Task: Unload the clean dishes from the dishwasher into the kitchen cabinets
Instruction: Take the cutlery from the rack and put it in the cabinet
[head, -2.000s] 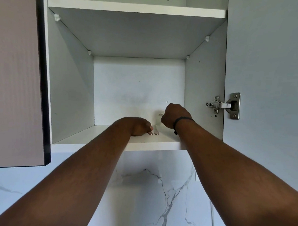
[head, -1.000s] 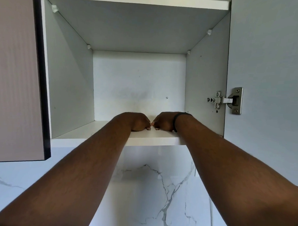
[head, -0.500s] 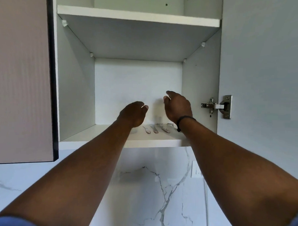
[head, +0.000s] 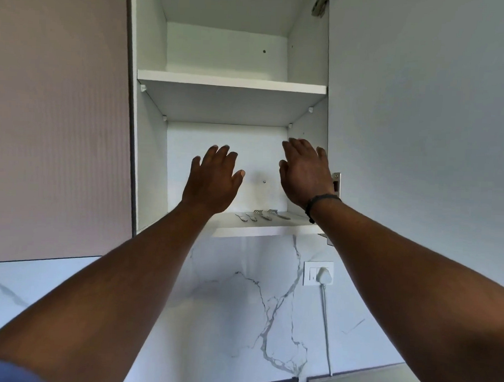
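L hand point(head: 212, 182) & R hand point(head: 305, 174) fingers spread, holding nothing, above cutlery point(head: 262, 215) near shelf point(head: 272, 230) front edge

We see a white cupboard point(head: 148, 157) on the wall with its doors open. It has two shelves. The bottom shelf point(head: 260, 230) is white and flat. Four pieces of shiny cutlery lie on it in a row, side by side, near the front and toward the right. The two on the left, one point(head: 242, 217) and the next point(head: 252, 217), look like spoons, but they are small and hard to tell. The two on the right are forks, one point(head: 263, 214) and the other point(head: 278, 214), with their prongs pointing to the back. The top shelf point(head: 229, 82) is white too, and we see only its front edge and underside.
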